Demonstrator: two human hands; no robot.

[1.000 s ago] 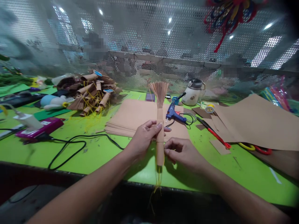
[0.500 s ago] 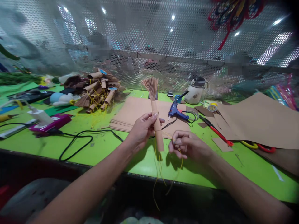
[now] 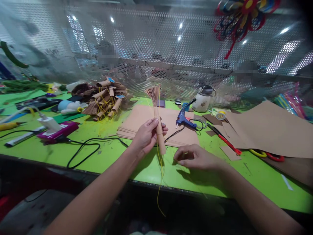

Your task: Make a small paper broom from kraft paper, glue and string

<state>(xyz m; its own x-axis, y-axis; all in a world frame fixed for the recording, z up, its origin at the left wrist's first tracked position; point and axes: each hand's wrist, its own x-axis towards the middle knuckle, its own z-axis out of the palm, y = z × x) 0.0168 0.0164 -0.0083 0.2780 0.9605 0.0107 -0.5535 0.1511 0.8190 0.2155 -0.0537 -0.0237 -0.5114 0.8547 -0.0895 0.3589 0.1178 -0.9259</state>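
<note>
My left hand (image 3: 146, 135) grips a brown paper roll (image 3: 158, 125) around its middle and holds it nearly upright, tilted a little left. The roll's top is pleated and spread like a fan (image 3: 152, 94). Thin yellow strings (image 3: 160, 169) hang from its lower end, past the table edge. My right hand (image 3: 195, 158) hovers low over the green table (image 3: 110, 156), just right of the roll's bottom, with its fingers curled together in a pinch. What it pinches is too fine to make out.
A stack of brown paper sheets (image 3: 144, 119) lies behind the roll. A heap of finished paper rolls (image 3: 106, 98) is at back left, a blue glue gun (image 3: 183, 118) and white jar (image 3: 202, 98) at back right. Black cable (image 3: 83, 151), pink device (image 3: 57, 130), red-handled scissors (image 3: 230, 143), large brown sheets (image 3: 269, 127).
My left hand has tilted the roll leftward and lifted it slightly. My right hand has left the roll's lower end, drawn out to the right and dropped toward the table.
</note>
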